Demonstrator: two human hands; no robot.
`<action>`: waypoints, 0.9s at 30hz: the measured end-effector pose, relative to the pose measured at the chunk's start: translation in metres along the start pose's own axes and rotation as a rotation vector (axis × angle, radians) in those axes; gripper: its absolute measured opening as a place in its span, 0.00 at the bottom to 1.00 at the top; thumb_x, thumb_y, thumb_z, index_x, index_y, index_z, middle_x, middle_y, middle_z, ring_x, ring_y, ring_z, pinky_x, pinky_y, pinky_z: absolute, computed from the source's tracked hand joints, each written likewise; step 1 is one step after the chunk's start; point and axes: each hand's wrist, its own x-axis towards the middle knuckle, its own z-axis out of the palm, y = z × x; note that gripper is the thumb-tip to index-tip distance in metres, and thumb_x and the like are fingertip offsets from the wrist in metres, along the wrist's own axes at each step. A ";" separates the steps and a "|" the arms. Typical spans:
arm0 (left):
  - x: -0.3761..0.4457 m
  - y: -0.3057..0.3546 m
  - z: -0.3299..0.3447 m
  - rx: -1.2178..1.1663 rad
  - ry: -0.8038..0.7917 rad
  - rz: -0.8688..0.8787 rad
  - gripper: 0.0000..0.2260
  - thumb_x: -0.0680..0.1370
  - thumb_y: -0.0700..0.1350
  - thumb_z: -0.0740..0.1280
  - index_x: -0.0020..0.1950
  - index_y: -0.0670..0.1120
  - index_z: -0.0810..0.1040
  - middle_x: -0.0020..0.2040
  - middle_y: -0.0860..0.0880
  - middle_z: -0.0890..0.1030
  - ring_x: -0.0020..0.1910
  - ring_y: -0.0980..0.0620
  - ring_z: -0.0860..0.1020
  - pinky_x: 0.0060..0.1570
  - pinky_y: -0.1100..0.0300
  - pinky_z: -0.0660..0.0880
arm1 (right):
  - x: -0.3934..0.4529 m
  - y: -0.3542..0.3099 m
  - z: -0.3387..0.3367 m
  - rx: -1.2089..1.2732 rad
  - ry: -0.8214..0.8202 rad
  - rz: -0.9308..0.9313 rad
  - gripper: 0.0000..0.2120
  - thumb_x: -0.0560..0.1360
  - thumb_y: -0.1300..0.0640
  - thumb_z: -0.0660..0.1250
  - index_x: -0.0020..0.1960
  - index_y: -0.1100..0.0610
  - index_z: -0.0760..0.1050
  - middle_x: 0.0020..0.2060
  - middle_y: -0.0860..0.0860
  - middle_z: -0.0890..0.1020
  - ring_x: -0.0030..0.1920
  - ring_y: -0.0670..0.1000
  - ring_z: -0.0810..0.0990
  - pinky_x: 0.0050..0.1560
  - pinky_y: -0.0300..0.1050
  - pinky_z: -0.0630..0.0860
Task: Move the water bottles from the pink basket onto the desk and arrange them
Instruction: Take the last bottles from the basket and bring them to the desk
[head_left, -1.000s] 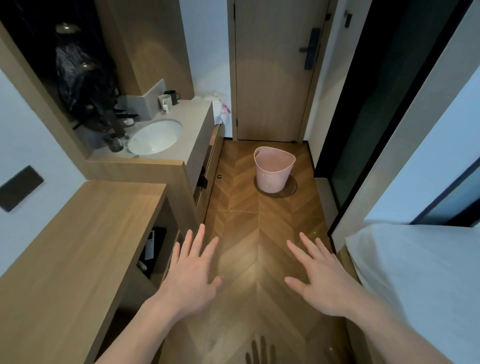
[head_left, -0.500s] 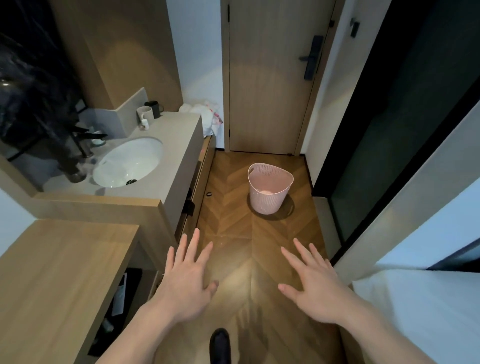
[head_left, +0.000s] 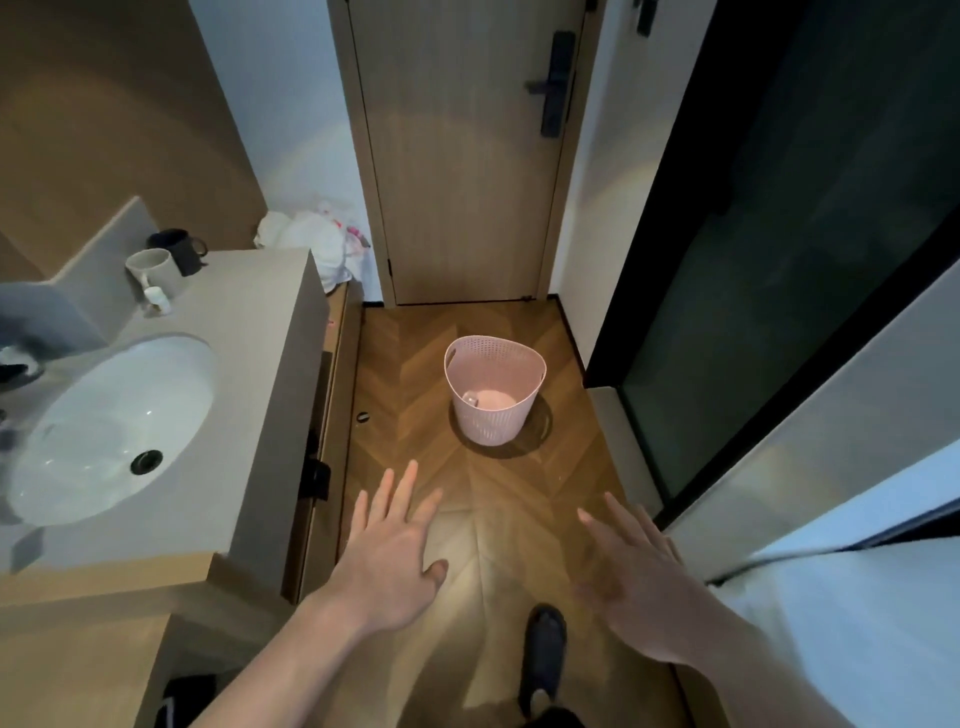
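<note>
No readable text, labels, brands or numbers anywhere. Pink marks on the white bag (head_left: 322, 239) by the door are too blurred to read.

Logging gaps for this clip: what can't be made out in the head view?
- Pink basket contents: near wall hides most; only one small pale item shows, too small to identify.
- Desk: cut off by the bottom-left edge.
- Right hand: motion-blurred.

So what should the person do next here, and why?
Probably step closer and reach down into the pink perforated plastic basket on the wooden floor. Both the left hand and right hand are open, hold nothing, and hover short of it; something pale lies at its bottom, too unclear to identify.
</note>
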 end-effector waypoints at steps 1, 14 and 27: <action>0.016 0.000 -0.003 0.000 -0.004 -0.001 0.37 0.83 0.59 0.62 0.86 0.55 0.45 0.83 0.49 0.30 0.82 0.43 0.30 0.81 0.42 0.36 | 0.014 0.002 -0.006 -0.001 -0.001 0.000 0.40 0.82 0.31 0.59 0.85 0.36 0.39 0.84 0.41 0.34 0.84 0.57 0.33 0.83 0.65 0.42; 0.242 0.002 -0.045 -0.024 -0.083 -0.171 0.36 0.83 0.60 0.61 0.86 0.56 0.47 0.84 0.49 0.33 0.83 0.44 0.33 0.81 0.41 0.37 | 0.244 0.049 -0.142 0.040 -0.093 -0.092 0.40 0.83 0.36 0.62 0.86 0.40 0.43 0.85 0.44 0.36 0.85 0.55 0.35 0.84 0.62 0.40; 0.444 -0.054 -0.076 -0.076 -0.173 -0.187 0.33 0.83 0.56 0.63 0.85 0.56 0.52 0.86 0.48 0.40 0.84 0.43 0.40 0.81 0.43 0.40 | 0.456 0.030 -0.215 0.073 -0.123 -0.090 0.38 0.83 0.39 0.64 0.86 0.41 0.48 0.87 0.46 0.44 0.86 0.56 0.42 0.84 0.61 0.49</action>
